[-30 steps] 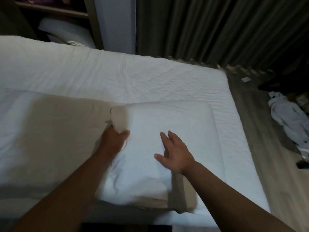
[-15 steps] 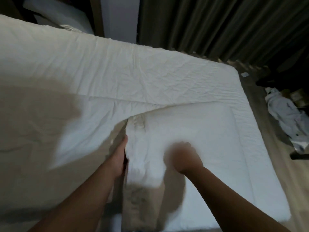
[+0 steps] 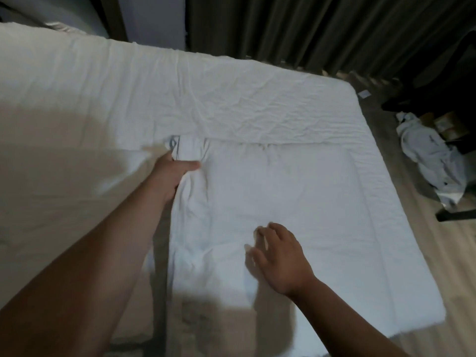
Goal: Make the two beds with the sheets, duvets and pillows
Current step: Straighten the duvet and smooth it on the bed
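A white folded duvet (image 3: 296,191) lies spread over the right half of the bed, on the wrinkled white sheet (image 3: 231,99). My left hand (image 3: 172,173) grips the duvet's far left corner, thumb on top and fingers under the fold. My right hand (image 3: 280,256) lies flat on the duvet near its middle front, fingers straight and slightly blurred. A second white layer (image 3: 64,176) covers the left half of the bed, partly in my shadow.
Dark curtains (image 3: 309,29) hang behind the bed. A pillow (image 3: 51,14) sits on a shelf at the far left. On the wooden floor to the right lie a crumpled white cloth (image 3: 432,163), a scrap of paper (image 3: 363,93) and dark furniture (image 3: 438,81).
My left hand has pushed the duvet's corner away across the bed, and the duvet now lies spread wider. My right hand has opened flat on it. The view has moved closer.
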### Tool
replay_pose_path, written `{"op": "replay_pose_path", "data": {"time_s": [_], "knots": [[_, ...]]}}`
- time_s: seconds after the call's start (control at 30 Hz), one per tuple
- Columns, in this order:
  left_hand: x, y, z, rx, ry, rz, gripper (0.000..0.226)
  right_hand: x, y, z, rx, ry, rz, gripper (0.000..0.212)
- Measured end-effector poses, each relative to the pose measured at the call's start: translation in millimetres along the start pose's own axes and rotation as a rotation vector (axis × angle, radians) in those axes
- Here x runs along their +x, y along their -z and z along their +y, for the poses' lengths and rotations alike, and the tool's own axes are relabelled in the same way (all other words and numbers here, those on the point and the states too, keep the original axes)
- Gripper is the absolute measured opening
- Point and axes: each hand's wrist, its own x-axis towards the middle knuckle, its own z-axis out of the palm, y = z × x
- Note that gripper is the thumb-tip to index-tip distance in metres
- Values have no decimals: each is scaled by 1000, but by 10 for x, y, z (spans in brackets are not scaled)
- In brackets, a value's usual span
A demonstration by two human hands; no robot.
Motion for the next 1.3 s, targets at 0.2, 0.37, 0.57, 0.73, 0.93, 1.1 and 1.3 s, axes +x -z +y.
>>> {"op": "replay_pose_path", "data": {"time_s": [0.2,0.37,0.57,0.73,0.93,1.1,1.3], "knots": [[239,66,-77,159,-125,98,42,74,-58,0,-97,161,-24,56],[-483,253,-659,-70,408,-145,33,-1,-222,126,-152,17,-313,77],[-885,56,-1055,-84,359,-81,35,246,-23,-19,24,-8,-252,43],[-905,-136,-1156,-16,70,113,36,1409,54,-461,-10,205,109,54],[-1056,208,-1687,-4,113,-154,29,2779,-265,-1117,-208,82,-361,111],[-1610,388,-2165,-79,417,-395,103,2416,-313,-1122,-228,32,-494,65],[-2097,34,-1987,-364,421,-344,43,2323,197,-995,231,58,-90,32]]}}
